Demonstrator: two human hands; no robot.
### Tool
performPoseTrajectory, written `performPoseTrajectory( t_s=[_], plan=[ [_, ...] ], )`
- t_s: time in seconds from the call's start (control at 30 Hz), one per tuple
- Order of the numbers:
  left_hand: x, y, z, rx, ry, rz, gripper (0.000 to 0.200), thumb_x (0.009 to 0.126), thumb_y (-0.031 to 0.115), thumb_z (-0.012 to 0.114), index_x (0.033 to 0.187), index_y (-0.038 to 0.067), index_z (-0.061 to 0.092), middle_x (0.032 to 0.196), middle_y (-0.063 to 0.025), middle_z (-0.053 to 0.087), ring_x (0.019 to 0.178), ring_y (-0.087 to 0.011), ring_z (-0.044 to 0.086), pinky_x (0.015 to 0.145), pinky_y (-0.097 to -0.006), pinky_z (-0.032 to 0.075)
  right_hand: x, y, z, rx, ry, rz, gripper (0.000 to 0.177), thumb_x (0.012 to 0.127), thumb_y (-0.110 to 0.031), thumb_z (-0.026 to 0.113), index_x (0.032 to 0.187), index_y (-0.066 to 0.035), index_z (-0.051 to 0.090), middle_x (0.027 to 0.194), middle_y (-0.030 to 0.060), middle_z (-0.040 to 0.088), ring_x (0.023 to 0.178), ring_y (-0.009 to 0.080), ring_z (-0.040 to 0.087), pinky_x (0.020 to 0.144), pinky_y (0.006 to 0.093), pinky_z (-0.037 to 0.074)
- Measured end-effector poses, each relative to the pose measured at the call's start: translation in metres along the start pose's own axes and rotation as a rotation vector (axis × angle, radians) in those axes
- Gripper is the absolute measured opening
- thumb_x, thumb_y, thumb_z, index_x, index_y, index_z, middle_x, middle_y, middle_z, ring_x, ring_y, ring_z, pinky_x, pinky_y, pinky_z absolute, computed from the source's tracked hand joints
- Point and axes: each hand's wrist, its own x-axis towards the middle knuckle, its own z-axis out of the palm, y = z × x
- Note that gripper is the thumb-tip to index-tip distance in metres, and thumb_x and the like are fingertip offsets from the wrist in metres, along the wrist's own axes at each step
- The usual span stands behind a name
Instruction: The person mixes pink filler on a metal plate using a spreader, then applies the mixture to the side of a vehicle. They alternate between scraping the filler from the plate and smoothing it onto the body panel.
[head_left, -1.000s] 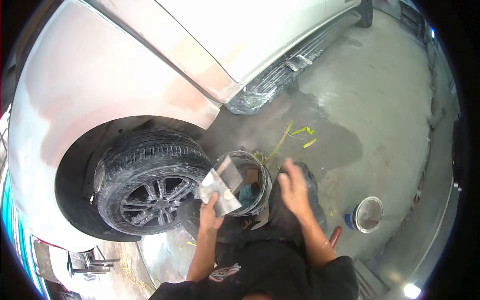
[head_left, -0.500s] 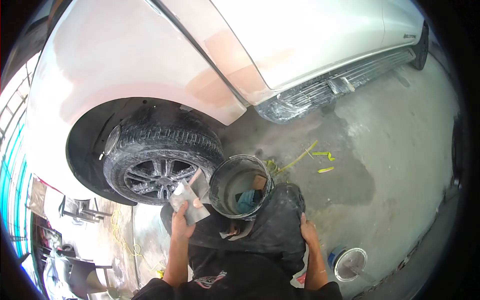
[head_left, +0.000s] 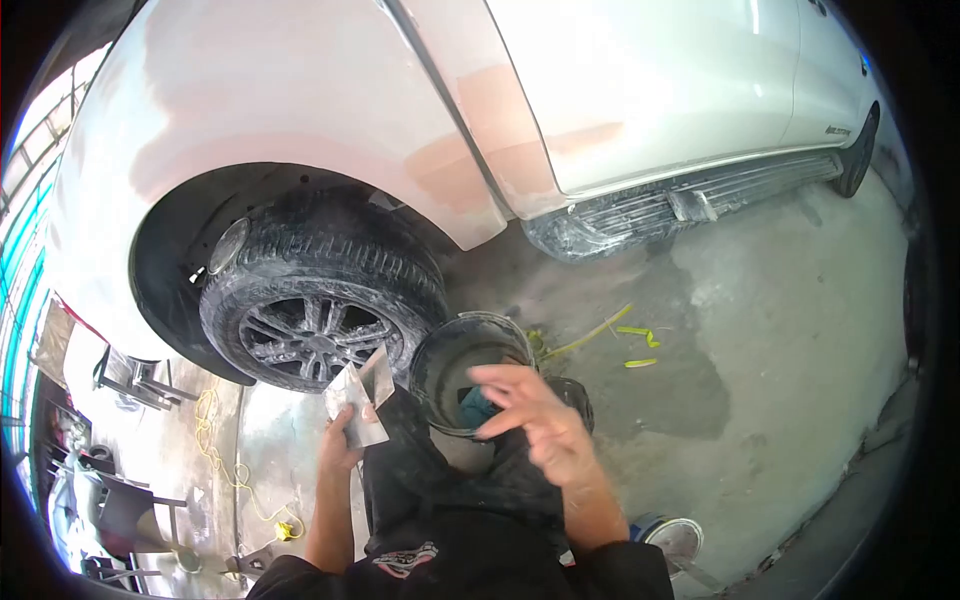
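Observation:
My left hand [head_left: 342,443] grips a flat grey sheet [head_left: 357,412], which has pinkish patches on it and a second flat piece behind, beside the dusty wheel [head_left: 320,335]. Raised over the right side of a black bucket [head_left: 428,350], my right hand [head_left: 540,420] has its fingers spread and holds nothing. Inside the bucket lies a teal cloth [head_left: 476,408], partly hidden by that hand. Above the wheel, the white car body [head_left: 290,110] shows pink and tan patches.
A dusty side step [head_left: 640,220] runs along the car. Yellow-green strips [head_left: 640,363] lie on the wet floor. A tin [head_left: 675,540] stands at lower right. Chairs [head_left: 135,515] and a yellow cord [head_left: 240,480] are at left.
My right hand has lifted from beside my knee to over the bucket, its fingers now spread. My left hand still holds the sheet, slightly lower and further left. The view has shifted.

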Motion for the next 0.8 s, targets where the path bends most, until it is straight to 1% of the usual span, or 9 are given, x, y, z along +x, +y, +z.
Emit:
performPoseTrajectory(
  t_s=[0.13, 0.23, 0.27, 0.33, 0.37, 0.47, 0.5, 0.57, 0.8],
  plan=[
    [0.007, -0.022, 0.003, -0.137, -0.083, -0.054, 0.040, 0.095, 0.013, 0.066, 0.133, 0.005, 0.056, 0.123, -0.0124, 0.066, 0.109, -0.0274, 0.067, 0.091, -0.0476, 0.057, 0.067, -0.041, 0.049, -0.029, -0.379, -0.117, 0.043, 0.092, -0.038, 0.073, 0.110, 0.000, 0.073, 0.148, 0.0267, 0.042, 0.139, 0.0399, 0.043, 0.115, 0.0537, 0.032],
    [0.014, -0.036, 0.013, -0.188, -0.085, -0.111, 0.037, 0.096, 0.014, 0.066, 0.130, 0.005, 0.056, 0.120, -0.0113, 0.064, 0.105, -0.0256, 0.065, 0.087, -0.0451, 0.056, 0.090, -0.067, 0.081, 0.117, -0.447, -0.022, 0.046, 0.088, -0.024, 0.079, 0.126, -0.004, 0.061, 0.147, 0.0254, 0.043, 0.134, 0.0340, 0.048, 0.107, 0.0474, 0.040],
    [0.020, -0.040, 0.018, -0.192, -0.088, -0.128, 0.035, 0.096, 0.015, 0.066, 0.128, 0.005, 0.056, 0.118, -0.0108, 0.064, 0.104, -0.0251, 0.065, 0.086, -0.0447, 0.055, 0.093, -0.069, 0.089, 0.195, -0.450, 0.024, 0.050, 0.087, -0.024, 0.080, 0.129, -0.004, 0.060, 0.146, 0.0260, 0.043, 0.133, 0.0334, 0.050, 0.106, 0.0459, 0.041],
    [0.029, -0.047, 0.026, -0.179, -0.099, -0.151, 0.032, 0.096, 0.016, 0.066, 0.124, 0.006, 0.056, 0.115, -0.0097, 0.062, 0.101, -0.0241, 0.063, 0.084, -0.0438, 0.054, 0.103, -0.080, 0.100, 0.215, -0.488, 0.009, 0.053, 0.087, -0.023, 0.080, 0.130, -0.001, 0.058, 0.134, 0.0271, 0.050, 0.115, 0.0347, 0.058, 0.099, 0.0457, 0.048],
    [0.033, -0.049, 0.026, -0.175, -0.100, -0.156, 0.031, 0.096, 0.017, 0.066, 0.123, 0.006, 0.055, 0.113, -0.0092, 0.061, 0.100, -0.0235, 0.062, 0.083, -0.0433, 0.053, 0.112, -0.088, 0.103, 0.158, -0.528, -0.055, 0.053, 0.088, -0.023, 0.078, 0.129, 0.002, 0.057, 0.123, 0.0276, 0.056, 0.099, 0.0367, 0.065, 0.091, 0.0469, 0.054],
    [0.034, -0.049, 0.020, -0.097, -0.088, -0.156, 0.026, 0.096, 0.019, 0.066, 0.117, 0.007, 0.055, 0.108, -0.0077, 0.059, 0.095, -0.0220, 0.059, 0.079, -0.0420, 0.051, 0.112, -0.067, 0.117, 0.078, -0.438, -0.222, 0.059, 0.091, -0.044, 0.070, 0.118, 0.007, 0.060, 0.112, 0.0278, 0.055, 0.083, 0.0348, 0.065, 0.088, 0.0511, 0.055],
    [0.034, -0.050, 0.019, -0.075, -0.085, -0.157, 0.025, 0.096, 0.019, 0.066, 0.116, 0.007, 0.055, 0.107, -0.0072, 0.058, 0.094, -0.0215, 0.058, 0.078, -0.0415, 0.050, 0.109, -0.055, 0.116, 0.127, -0.421, -0.194, 0.067, 0.087, -0.042, 0.075, 0.125, 0.010, 0.057, 0.127, 0.0330, 0.049, 0.102, 0.0368, 0.062, 0.096, 0.0495, 0.048],
    [0.035, -0.049, 0.014, -0.028, -0.077, -0.158, 0.023, 0.096, 0.021, 0.066, 0.112, 0.007, 0.055, 0.103, -0.0062, 0.057, 0.091, -0.0204, 0.057, 0.076, -0.0407, 0.048, 0.110, -0.042, 0.115, 0.127, -0.400, -0.182, 0.078, 0.081, -0.042, 0.080, 0.132, 0.012, 0.054, 0.140, 0.0377, 0.044, 0.119, 0.0384, 0.059, 0.104, 0.0478, 0.042],
    [0.041, -0.043, -0.004, 0.235, -0.039, -0.147, 0.019, 0.097, 0.025, 0.065, 0.100, 0.009, 0.055, 0.092, -0.0026, 0.052, 0.081, -0.0168, 0.051, 0.068, -0.0375, 0.043, 0.121, -0.037, 0.122, -0.075, -0.334, -0.093, 0.083, 0.079, -0.053, 0.078, 0.128, 0.011, 0.058, 0.139, 0.0365, 0.048, 0.122, 0.0398, 0.056, 0.108, 0.0496, 0.036]
  ],
)
